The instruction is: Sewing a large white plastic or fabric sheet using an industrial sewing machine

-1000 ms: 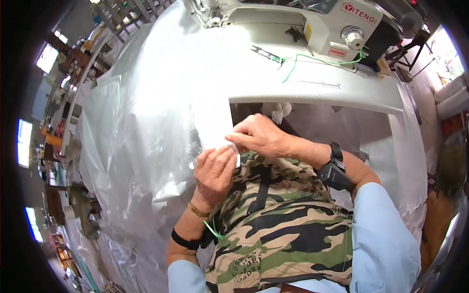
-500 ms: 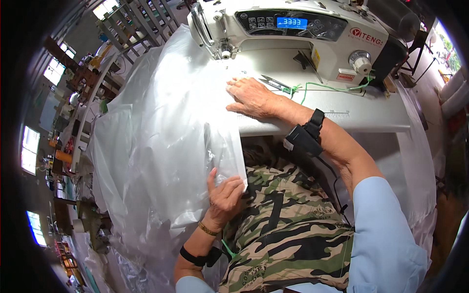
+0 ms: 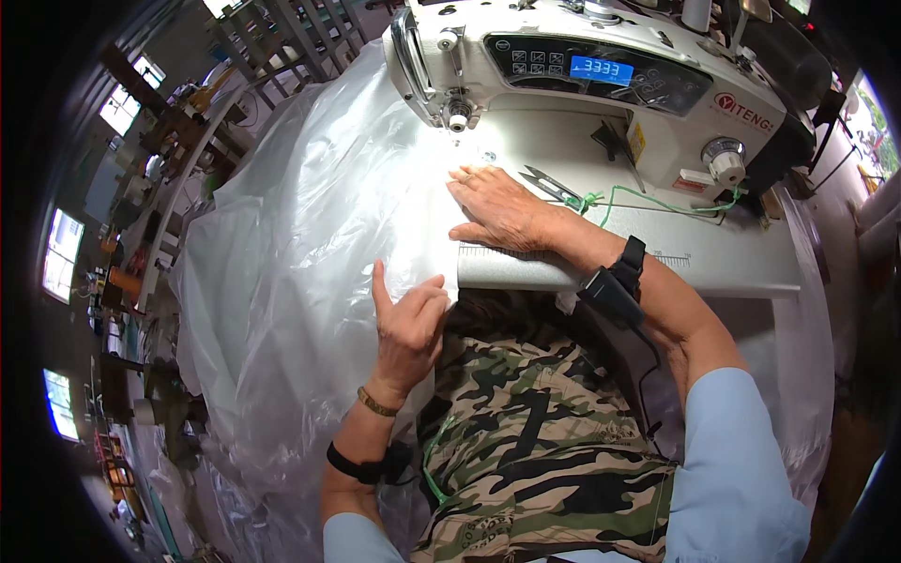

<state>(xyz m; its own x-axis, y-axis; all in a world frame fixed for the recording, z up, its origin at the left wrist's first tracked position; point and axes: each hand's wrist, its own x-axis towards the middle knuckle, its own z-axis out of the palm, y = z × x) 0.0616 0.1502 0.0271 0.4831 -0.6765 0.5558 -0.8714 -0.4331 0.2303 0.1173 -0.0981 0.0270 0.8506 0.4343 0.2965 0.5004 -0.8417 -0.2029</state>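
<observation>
A translucent white plastic sheet runs under the head of the sewing machine and hangs down at the left. My right hand lies flat, fingers outstretched, on the sheet's right edge and the machine bed, just in front of the needle area. Lower down, my left hand grips the sheet's edge near the front of the bed. One of its fingers points up along the plastic while the others curl at the edge; their tips are partly hidden. Glare washes out the stitching spot.
Thread snips with green thread lie on the bed right of my right hand. A small black tool rests beneath the machine arm. Camouflage fabric covers my lap. A grey metal rack stands behind at the left.
My left hand has moved up toward the bed, bringing the sheet's edge with it. My right hand stays flat by the needle. The view has shifted slightly.
</observation>
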